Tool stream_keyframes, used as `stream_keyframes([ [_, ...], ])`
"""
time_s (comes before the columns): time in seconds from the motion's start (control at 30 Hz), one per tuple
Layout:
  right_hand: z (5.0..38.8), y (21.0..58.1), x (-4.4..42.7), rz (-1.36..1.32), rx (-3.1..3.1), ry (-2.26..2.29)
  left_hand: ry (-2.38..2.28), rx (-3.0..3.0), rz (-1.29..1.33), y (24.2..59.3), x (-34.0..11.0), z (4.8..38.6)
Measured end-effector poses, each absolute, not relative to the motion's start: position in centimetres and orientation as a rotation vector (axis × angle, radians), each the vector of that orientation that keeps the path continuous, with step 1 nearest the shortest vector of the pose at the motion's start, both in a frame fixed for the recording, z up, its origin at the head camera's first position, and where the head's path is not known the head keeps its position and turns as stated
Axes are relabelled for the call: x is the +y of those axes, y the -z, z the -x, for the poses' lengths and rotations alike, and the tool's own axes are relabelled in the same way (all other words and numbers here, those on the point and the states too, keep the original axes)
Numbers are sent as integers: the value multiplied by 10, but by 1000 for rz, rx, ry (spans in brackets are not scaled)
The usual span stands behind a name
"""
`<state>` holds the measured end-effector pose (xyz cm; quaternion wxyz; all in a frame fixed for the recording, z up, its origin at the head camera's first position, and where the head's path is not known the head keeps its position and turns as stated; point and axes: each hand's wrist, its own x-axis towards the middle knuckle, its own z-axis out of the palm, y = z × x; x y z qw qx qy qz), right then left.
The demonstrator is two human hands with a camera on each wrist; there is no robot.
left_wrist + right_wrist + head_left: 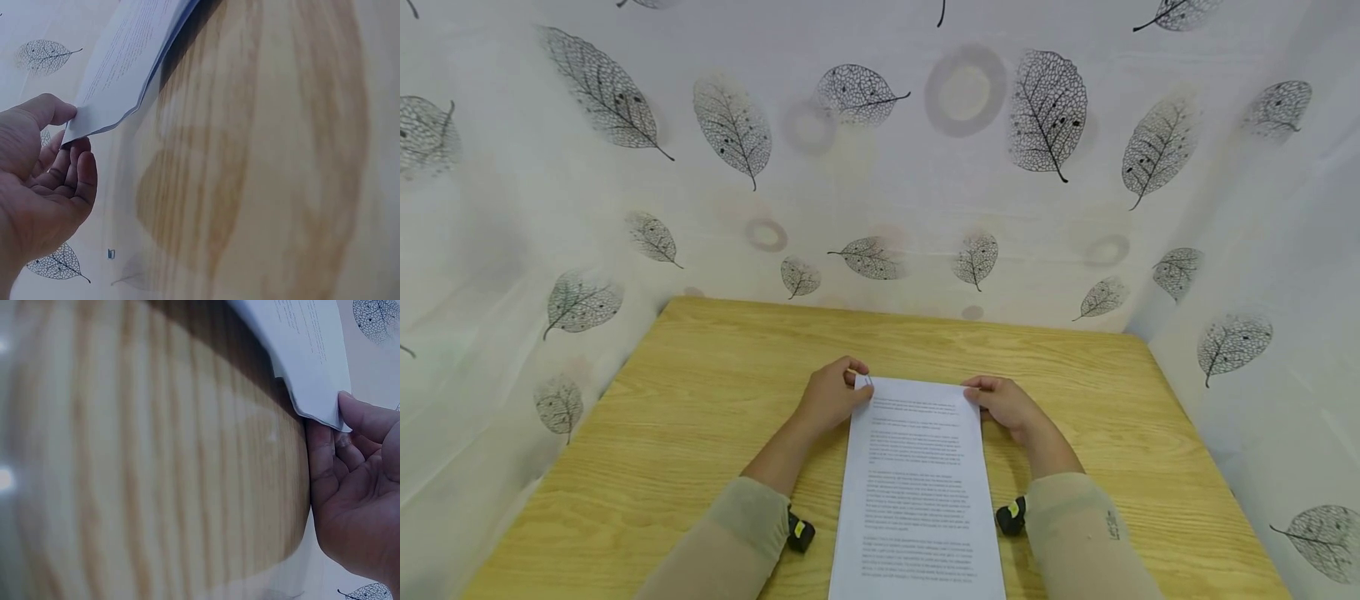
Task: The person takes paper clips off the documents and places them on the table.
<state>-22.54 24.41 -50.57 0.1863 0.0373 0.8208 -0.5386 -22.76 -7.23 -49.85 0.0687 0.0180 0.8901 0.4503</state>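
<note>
A stack of white printed sheets (917,483) lies lengthwise in front of me, its top end held between both hands. My left hand (832,398) pinches the top left corner, thumb above and fingers beneath. A thin wire shape like a paper clip (869,380) shows at that corner, too small to be sure. My right hand (1009,406) pinches the top right corner the same way. In the left wrist view, the sheets (128,69) are raised off the table near the left hand's corner. In the right wrist view, the layered edges of the sheets (312,394) bend slightly.
The wooden table (700,358) extends around the sheets. White curtains with leaf prints (880,183) enclose its back and sides. A small black device (801,532) sits by the left sleeve, another (1011,517) by the right. A tiny dark item (111,254) shows in the left wrist view.
</note>
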Motion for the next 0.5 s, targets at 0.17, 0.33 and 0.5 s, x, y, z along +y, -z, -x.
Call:
stream_keyframes([
  [0.17, 226, 506, 244, -109, 2309, 1522, -1363, 2681, -42, 497, -72, 227],
  [0.33, 226, 506, 244, -119, 2310, 1520, -1382, 2678, -20, 498, -73, 228],
  [0.5, 226, 507, 244, -130, 2305, 1523, -1385, 2685, 2, 498, -74, 229],
])
